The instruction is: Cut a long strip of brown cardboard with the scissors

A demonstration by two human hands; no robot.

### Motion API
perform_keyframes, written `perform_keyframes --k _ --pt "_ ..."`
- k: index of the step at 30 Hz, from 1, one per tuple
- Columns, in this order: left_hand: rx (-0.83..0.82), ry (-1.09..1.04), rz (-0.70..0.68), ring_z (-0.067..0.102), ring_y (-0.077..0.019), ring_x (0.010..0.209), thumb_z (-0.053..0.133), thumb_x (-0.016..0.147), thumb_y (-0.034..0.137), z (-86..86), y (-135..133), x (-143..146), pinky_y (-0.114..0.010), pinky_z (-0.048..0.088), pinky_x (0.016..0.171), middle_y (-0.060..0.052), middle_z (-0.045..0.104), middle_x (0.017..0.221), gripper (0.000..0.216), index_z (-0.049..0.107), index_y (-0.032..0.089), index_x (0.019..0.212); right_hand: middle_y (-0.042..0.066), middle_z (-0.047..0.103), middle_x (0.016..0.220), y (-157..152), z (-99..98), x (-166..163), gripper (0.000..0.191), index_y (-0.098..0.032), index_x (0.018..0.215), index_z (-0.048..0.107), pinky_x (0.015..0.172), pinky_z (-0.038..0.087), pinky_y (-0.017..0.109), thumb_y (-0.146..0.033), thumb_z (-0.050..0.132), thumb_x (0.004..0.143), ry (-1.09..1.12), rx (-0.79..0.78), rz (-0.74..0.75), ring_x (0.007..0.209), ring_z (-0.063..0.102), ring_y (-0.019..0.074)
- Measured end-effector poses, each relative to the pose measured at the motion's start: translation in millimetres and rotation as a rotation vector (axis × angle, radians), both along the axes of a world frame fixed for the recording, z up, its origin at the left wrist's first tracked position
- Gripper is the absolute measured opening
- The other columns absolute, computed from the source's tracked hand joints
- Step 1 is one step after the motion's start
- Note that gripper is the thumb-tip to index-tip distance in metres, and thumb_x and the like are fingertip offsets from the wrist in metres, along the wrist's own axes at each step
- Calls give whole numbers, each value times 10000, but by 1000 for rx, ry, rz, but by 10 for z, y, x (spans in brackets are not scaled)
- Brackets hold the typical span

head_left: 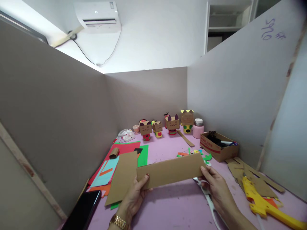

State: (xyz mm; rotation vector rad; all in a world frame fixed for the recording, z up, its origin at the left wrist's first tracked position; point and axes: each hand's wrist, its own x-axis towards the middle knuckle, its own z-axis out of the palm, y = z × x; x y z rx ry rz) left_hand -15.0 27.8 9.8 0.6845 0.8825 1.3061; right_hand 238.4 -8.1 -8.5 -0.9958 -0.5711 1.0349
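Both hands hold a long brown cardboard strip (171, 169) flat above the pink table (172, 201). My left hand (136, 195) grips the strip's left end, thumb on top, with a gold watch on the wrist. My right hand (216, 185) pinches the right end. White-handled scissors (206, 191) lie on the table just under my right hand. A larger brown cardboard sheet (122, 177) lies to the left of the strip.
Several small cardboard box figures (168, 124) stand at the back beside a pink jar (198, 127). A cardboard box (217, 147) sits at right, a yellow glue gun (263, 204) near right, coloured paper sheets (115, 163) at left, a black phone (82, 210) at near left. Partition walls enclose the table.
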Motion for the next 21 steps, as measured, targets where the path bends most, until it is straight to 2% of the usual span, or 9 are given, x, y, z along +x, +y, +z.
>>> perform_keyframes --k 4,7,9,12,15,17,19,21 --pt "20 -90 127 661 -124 547 676 674 51 -34 69 -35 -183 518 382 12 716 714 238 611 170 871 -65 606 645 4 2 17 250 -200 762 625 402 380 150 -389 732 639 -73 -12 110 498 523 70" --pt "50 -186 224 648 -54 573 586 767 53 -66 114 -4 -137 526 499 79 702 697 182 598 215 849 -52 583 556 -23 6 -37 261 -168 673 609 410 359 164 -379 751 615 -148 -4 264 461 517 75" --pt "65 -215 229 660 -53 666 567 789 70 -81 93 66 -145 535 585 75 710 744 187 599 227 886 -37 595 534 -57 -19 -130 296 -152 692 623 400 346 173 -384 769 581 -191 -1 365 441 533 87" --pt "57 -217 178 657 -95 840 594 778 105 -107 -24 221 -190 529 733 8 721 859 180 603 192 935 -18 619 537 -118 -115 -329 403 -146 804 638 394 346 183 -426 774 548 -209 -24 551 427 550 101" --pt "14 -195 90 660 -154 865 656 731 150 -123 -170 344 -257 524 769 -39 723 889 267 586 170 988 -9 630 552 -168 -211 -493 459 -146 843 639 493 422 218 -449 780 530 -113 -22 810 471 555 103" --pt "-5 -128 0 667 -188 845 670 717 178 -116 -245 378 -302 519 773 -52 728 870 307 575 166 1009 1 659 618 -187 -231 -540 438 -157 849 641 566 442 238 -461 767 560 -75 19 824 534 579 113" --pt "3 -68 -79 669 -214 837 673 707 176 -96 -296 385 -336 509 779 -67 731 864 315 583 155 1009 -2 677 661 -202 -222 -550 362 -169 823 640 568 428 224 -464 725 630 -71 31 761 570 599 116" --pt "5 -77 -162 660 -232 876 662 709 171 -72 -328 386 -345 494 796 -93 729 899 295 606 136 997 -7 675 648 -222 -213 -559 296 -167 790 640 554 417 218 -446 678 699 -41 15 793 564 604 115"
